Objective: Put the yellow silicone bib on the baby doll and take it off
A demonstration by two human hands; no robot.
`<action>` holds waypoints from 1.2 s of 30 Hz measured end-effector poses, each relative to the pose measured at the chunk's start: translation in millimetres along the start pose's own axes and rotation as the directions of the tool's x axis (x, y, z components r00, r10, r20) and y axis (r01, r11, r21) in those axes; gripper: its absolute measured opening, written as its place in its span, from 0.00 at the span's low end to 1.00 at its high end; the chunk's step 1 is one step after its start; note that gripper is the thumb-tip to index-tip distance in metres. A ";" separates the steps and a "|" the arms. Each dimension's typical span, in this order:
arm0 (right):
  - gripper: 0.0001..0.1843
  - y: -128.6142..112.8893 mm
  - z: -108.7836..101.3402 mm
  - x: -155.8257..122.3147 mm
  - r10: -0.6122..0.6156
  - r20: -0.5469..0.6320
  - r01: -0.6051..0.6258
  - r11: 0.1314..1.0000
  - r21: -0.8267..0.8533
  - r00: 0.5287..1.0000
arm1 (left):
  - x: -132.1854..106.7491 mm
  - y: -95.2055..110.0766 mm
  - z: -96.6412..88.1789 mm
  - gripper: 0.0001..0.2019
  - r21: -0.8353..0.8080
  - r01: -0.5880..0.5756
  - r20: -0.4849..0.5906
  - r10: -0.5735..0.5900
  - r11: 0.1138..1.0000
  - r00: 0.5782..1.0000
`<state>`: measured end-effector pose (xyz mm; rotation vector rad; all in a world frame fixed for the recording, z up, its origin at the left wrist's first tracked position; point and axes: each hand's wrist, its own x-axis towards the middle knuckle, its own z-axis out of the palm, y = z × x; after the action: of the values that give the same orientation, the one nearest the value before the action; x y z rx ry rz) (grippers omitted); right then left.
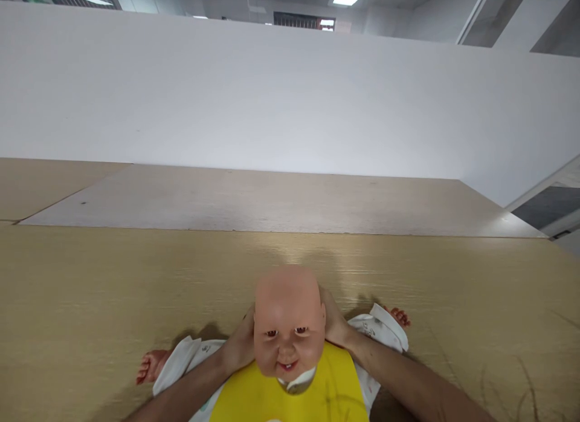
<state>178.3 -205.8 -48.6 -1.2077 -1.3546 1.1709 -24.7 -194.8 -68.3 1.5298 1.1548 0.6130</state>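
Note:
A baby doll [287,319] with a bald head lies face up at the bottom centre, its arms spread to either side. It wears a white printed garment [181,364] and, over its chest, a yellow bib [335,386]. My left hand [240,343] reaches behind the head and neck from the left side of the view. Opposite it, my right hand [334,319] goes in behind the doll's ear and neck. The fingers of both hands are hidden by the head, so what they grip there does not show.
Under the doll is a light wooden table [113,289], with a paler strip of board [281,198] along its far side. A white partition [272,95] rises behind. Dark thin strands [528,379] blur across the lower right.

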 end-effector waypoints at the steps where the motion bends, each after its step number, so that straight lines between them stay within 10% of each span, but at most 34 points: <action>1: 0.11 -0.1 -0.3 0.1 -0.008 -0.016 0.009 1.000 0.007 1.000 | -0.5 2.4 -1.2 0.24 -0.022 0.008 -0.023 -0.009 1.000 1.000; 10: 0.40 -7.6 -16.3 -5.5 -0.110 0.077 0.126 0.959 -0.253 0.991 | -2.0 11.4 -4.3 0.33 0.060 -0.127 -0.100 0.132 0.990 0.986; 36: 0.34 -10.4 -27.3 -6.7 0.057 0.075 0.020 0.653 -0.757 0.996 | 3.1 15.4 -10.7 0.41 0.345 -0.220 -0.032 0.246 0.912 0.969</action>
<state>204.9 -211.2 -35.9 -1.7617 -2.0157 0.6495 -27.2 -186.7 -51.3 1.9758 1.1872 0.6579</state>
